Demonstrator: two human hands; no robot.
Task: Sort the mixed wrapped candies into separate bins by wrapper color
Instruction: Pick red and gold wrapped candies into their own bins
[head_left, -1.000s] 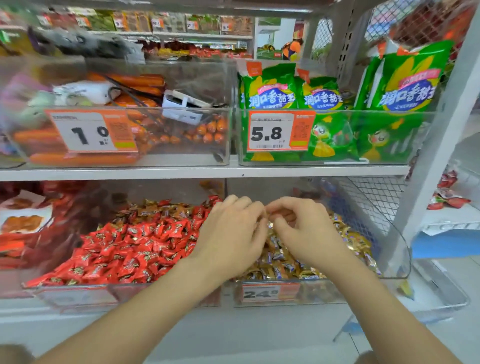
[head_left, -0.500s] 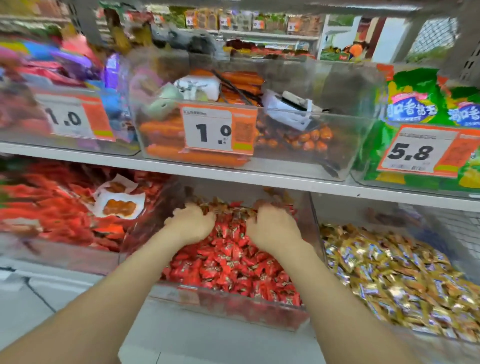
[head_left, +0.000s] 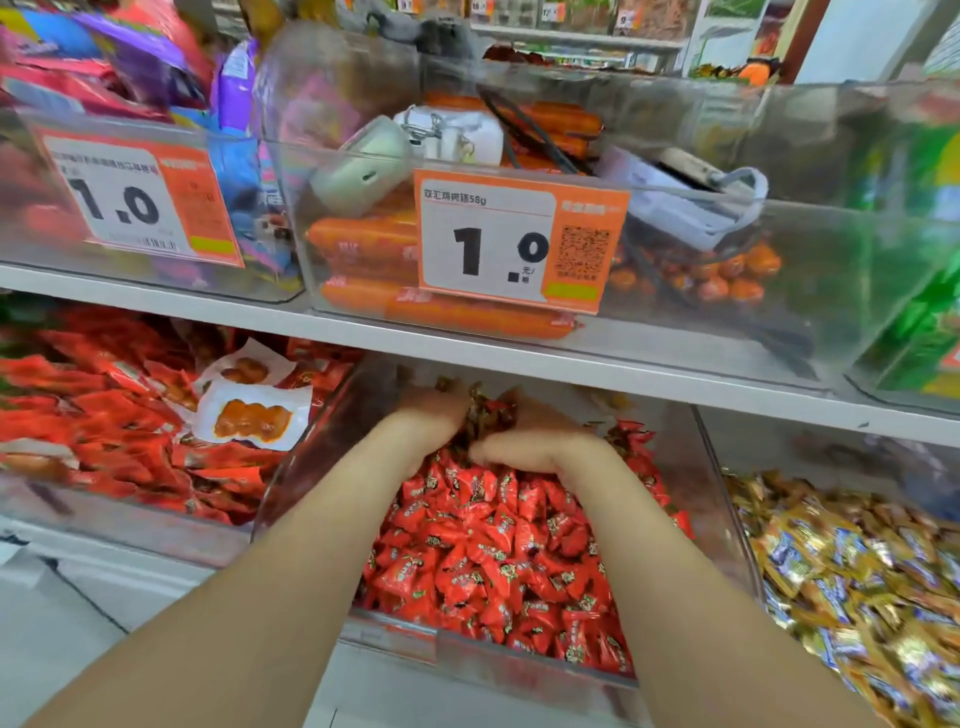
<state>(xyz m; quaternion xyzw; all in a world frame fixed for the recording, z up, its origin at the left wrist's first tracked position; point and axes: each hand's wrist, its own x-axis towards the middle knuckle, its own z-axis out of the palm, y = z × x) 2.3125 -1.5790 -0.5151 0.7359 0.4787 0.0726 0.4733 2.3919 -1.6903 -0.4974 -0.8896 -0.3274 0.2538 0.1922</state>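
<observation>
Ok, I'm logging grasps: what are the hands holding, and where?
The left hand and right hand seem to bunch a clump of candies between them, at its sides; the grip itself is hidden.

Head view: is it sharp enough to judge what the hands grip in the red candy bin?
Head view: orange-and-white price tag sharp at centre; left hand and right hand blurred among red-wrapped candies, grips unreadable; frame edges smeared.

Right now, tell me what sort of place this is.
Most likely a shop's snack aisle: orange price tags, clear bins on white shelving, and bulk red-wrapped candies beside gold-wrapped candies.
</observation>
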